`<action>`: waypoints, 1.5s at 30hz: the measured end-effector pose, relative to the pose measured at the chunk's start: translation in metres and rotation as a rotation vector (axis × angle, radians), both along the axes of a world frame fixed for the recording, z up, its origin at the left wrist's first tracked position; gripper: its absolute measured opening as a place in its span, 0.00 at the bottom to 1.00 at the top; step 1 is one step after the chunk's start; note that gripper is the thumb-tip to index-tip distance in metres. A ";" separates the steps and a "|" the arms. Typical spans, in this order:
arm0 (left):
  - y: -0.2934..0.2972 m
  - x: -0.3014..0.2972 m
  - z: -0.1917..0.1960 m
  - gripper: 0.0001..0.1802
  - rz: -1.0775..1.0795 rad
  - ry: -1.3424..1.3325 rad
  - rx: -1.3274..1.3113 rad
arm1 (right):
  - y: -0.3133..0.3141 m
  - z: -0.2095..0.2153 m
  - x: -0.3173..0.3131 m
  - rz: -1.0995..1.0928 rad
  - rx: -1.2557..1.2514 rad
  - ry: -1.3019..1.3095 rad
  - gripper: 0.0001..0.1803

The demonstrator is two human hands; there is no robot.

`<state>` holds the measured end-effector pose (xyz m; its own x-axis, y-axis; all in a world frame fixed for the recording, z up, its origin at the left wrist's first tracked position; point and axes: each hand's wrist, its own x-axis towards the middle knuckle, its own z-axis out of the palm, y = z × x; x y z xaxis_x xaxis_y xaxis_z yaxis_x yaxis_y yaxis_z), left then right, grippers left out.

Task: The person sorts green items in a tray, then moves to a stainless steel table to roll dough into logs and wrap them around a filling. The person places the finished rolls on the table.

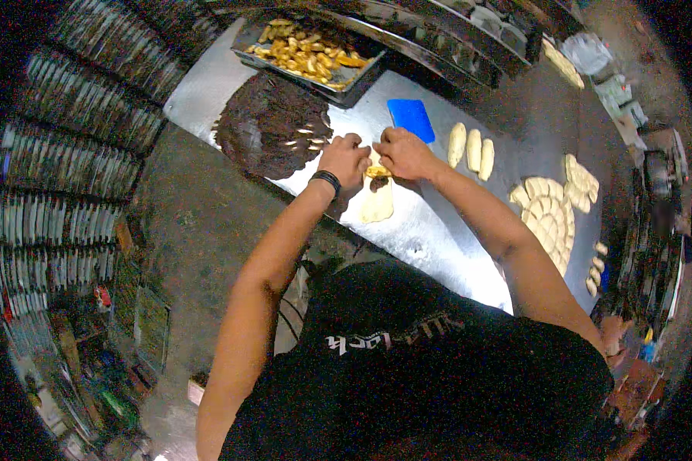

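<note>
A flat strip of pale dough lies on the metal table, with a dab of dark filling and a yellow piece on it. My left hand, with black bands at the wrist, closes its bent fingers on the left side of the dough's far end. On the opposite side, my right hand pinches the same end, its fingertips partly hidden. Left of my hands spreads a dark brown mass of filling with several pale slivers on it. A blue flat scraper lies just beyond my right hand.
A metal tray of glossy yellow pieces stands at the far left of the table. Three dough rolls and many cut dough pieces lie to the right. Shelving borders the far side; racks of trays stand left.
</note>
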<state>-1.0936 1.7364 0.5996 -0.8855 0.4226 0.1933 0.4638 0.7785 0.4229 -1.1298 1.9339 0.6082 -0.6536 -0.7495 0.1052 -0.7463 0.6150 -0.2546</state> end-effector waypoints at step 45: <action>0.007 0.121 -0.010 0.24 -0.108 0.065 -0.024 | -0.007 0.005 0.154 -0.267 -0.076 -0.044 0.29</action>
